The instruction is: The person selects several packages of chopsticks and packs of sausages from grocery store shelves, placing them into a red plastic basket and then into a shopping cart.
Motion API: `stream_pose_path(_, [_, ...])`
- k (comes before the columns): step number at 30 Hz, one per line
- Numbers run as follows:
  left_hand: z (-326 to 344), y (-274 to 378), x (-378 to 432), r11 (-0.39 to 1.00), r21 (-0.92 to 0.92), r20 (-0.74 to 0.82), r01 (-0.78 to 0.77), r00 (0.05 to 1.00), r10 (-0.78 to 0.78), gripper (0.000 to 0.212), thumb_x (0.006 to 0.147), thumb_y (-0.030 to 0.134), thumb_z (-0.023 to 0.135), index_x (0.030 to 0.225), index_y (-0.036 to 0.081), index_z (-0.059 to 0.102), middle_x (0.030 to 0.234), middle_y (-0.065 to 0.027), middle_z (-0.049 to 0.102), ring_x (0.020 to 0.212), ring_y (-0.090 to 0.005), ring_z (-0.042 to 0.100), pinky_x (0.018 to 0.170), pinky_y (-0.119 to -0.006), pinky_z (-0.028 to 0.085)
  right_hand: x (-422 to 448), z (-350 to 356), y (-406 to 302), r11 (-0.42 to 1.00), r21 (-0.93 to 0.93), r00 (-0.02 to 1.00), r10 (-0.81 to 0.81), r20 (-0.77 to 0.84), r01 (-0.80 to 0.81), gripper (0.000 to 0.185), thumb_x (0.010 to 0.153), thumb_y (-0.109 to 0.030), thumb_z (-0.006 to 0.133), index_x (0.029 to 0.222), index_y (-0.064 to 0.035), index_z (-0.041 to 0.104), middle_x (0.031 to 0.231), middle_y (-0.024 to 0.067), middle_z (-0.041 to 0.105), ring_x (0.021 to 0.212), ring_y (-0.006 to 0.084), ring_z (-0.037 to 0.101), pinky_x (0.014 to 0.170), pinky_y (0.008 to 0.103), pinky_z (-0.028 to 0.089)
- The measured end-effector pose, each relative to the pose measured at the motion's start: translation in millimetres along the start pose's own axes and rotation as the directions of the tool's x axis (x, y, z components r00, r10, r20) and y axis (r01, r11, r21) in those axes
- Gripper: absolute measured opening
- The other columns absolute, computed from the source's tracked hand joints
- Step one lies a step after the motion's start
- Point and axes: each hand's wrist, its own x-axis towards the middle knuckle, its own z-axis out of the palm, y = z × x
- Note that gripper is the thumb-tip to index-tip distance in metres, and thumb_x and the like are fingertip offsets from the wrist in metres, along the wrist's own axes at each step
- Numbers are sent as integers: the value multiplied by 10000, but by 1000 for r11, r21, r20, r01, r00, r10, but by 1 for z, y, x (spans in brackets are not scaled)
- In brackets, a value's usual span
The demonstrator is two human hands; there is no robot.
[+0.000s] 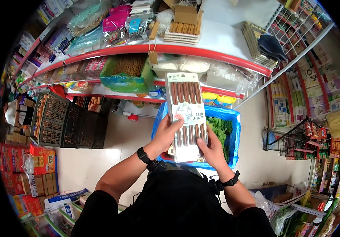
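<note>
A clear plastic pack of dark wooden chopsticks [187, 115], with a printed band across its middle, is held between both hands. My left hand [168, 133] grips its left edge, the thumb lying on the front. On the lower right edge, my right hand [212, 148] holds it with the thumb on the front too. Behind the pack stands a basket lined with blue plastic [235, 130], with leafy green vegetables [219, 130] inside. The pack covers part of the basket.
Ahead, a red-edged shelf [232, 54] carries packaged goods and stacked trays of wooden items [184, 29]. Dark crates with eggs [53, 118] stand at the left. A black wire basket [291, 142] is at the right. Produce in bins [297, 207] lies at the lower right.
</note>
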Motion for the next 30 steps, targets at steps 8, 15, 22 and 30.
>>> stream_pose_path(8, [41,23,37,998,-11,71,-60,996,61,421,993,181,601,1360,4,494,1298,-73,595,1170,-153,560,1005,-331,446,-15,-19,-8,807,588,999,49,7,-44,448,958,-58,610,1382,-21,468,1207,85,635,1029,187,656,752,360,609])
stream_pose_path(15, [113,82,107,999,9,261,-38,965,34,585,974,361,655,1388,10,437,1289,-115,586,1158,-167,573,962,-335,480,39,-60,-93,882,449,979,-61,-193,143,368,962,-120,609,1302,-25,507,1147,77,654,933,182,668,701,333,577])
stream_pose_path(22, [118,67,151,879,401,253,-258,954,164,877,935,322,718,1541,-37,194,1376,-177,522,1270,-207,499,1038,-361,434,136,-101,-97,875,445,965,-88,-246,193,310,951,-168,641,1212,-26,552,1024,71,672,857,170,660,682,326,569])
stream_pose_path(30, [147,70,199,49,806,492,-590,714,498,950,720,352,858,1454,-33,396,1369,-240,543,1266,-398,515,1076,-450,407,207,-147,-101,814,556,970,-37,-239,167,302,951,-221,680,1170,-41,575,1034,84,643,883,209,653,761,356,579])
